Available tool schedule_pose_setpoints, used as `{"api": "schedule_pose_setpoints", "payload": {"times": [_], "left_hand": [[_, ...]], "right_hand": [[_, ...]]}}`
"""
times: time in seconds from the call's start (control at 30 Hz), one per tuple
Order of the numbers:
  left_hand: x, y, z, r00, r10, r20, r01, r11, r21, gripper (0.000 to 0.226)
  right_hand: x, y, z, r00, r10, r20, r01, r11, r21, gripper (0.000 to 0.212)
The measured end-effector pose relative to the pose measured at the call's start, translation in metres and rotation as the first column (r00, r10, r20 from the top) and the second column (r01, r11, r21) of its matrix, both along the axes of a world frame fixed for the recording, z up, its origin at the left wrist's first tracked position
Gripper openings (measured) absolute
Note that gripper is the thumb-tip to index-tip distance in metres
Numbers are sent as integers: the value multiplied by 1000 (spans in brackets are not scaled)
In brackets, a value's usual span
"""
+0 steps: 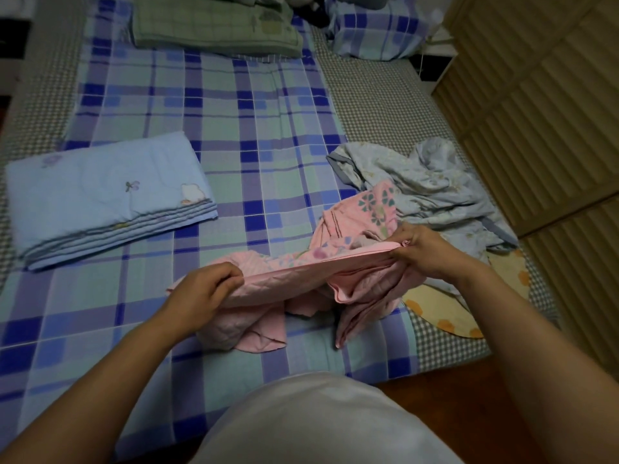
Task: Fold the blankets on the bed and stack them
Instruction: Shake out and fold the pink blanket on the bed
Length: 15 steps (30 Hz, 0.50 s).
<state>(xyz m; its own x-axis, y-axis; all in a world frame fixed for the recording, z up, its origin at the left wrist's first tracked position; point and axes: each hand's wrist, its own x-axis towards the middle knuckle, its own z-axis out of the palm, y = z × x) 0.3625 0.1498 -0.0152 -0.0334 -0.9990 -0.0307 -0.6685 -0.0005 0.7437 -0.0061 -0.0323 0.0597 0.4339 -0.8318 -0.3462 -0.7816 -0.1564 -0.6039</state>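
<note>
Pink quilted blanket (294,279) sits near-centre on the bed (234,128), floral print on one face, plain pink on the other, mostly still bunched. One edge is pulled taut between both hands, running left-right, right end slightly farther and higher; the rest hangs crumpled below onto the plaid sheet. Left hand (201,291) has fingers curled over the left end of that edge, gripping it. Right hand (423,249) pinches the right end, fingers closed on the bunched corner. Folded light-blue blanket (107,195) lies flat at left, well apart from the pink one, long axis left-right. Crumpled pale-blue blanket (428,185) at right, just beyond the pink one. Folded green blanket (214,25) at far end.
</note>
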Motion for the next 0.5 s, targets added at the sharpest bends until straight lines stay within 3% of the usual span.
{"api": "schedule_pose_setpoints", "payload": {"times": [0.07, 0.2, 0.27, 0.4, 0.5], "left_hand": [[-6, 2, 4, 999, -1, -52, 2, 1000, 11, 15], [-18, 5, 12, 991, 32, -134, -33, 999, -7, 14], [-22, 5, 11, 993, 71, -94, -75, 997, -37, 15], [-17, 0, -1, 962, 241, 130, -233, 970, -76, 8], [-8, -11, -6, 941, 287, 181, -286, 958, -32, 8]], "right_hand": [[0, -2, 0, 998, -61, 34, 61, 998, 5, 24], [1, 4, 6, 908, -320, 271, 248, 931, 268, 40], [1, 7, 8, 871, -373, 320, 255, 900, 353, 46], [5, 14, 8, 914, -256, 314, 85, 880, 468, 40], [13, 22, 7, 947, -134, 291, -14, 890, 456, 26]]}}
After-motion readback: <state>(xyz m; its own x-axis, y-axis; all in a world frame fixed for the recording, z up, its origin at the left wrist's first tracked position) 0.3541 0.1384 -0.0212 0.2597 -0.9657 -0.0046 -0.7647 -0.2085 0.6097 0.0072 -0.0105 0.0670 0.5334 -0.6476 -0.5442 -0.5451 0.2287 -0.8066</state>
